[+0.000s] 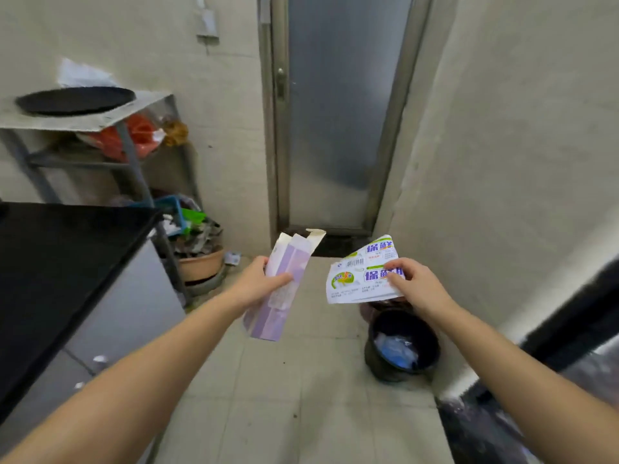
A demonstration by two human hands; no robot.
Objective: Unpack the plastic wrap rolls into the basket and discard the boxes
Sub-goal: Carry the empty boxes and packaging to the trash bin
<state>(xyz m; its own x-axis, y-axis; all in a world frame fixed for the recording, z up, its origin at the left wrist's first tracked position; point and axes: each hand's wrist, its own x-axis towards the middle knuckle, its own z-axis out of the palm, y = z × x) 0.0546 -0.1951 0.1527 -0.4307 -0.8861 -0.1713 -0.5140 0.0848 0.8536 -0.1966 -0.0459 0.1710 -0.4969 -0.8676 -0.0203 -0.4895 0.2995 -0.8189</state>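
My left hand (pixel 264 279) grips a long purple and white box (pixel 278 316) with its top flap open, held tilted above the tiled floor. My right hand (pixel 412 283) pinches flattened white boxes (pixel 355 279) printed with blue characters and green marks, held just above a dark round bin (pixel 402 346). The bin stands on the floor by the right wall and has blue and clear plastic inside. No basket or rolls show in this view.
A black-topped counter (pixel 60 262) fills the left. Behind it a metal rack (pixel 134 155) carries a black round pan (pixel 73 100), bags, a blue crate and a clay pot (pixel 201 266). A frosted-glass door (pixel 338 112) is straight ahead. A dark ledge (pixel 569 329) runs along the right.
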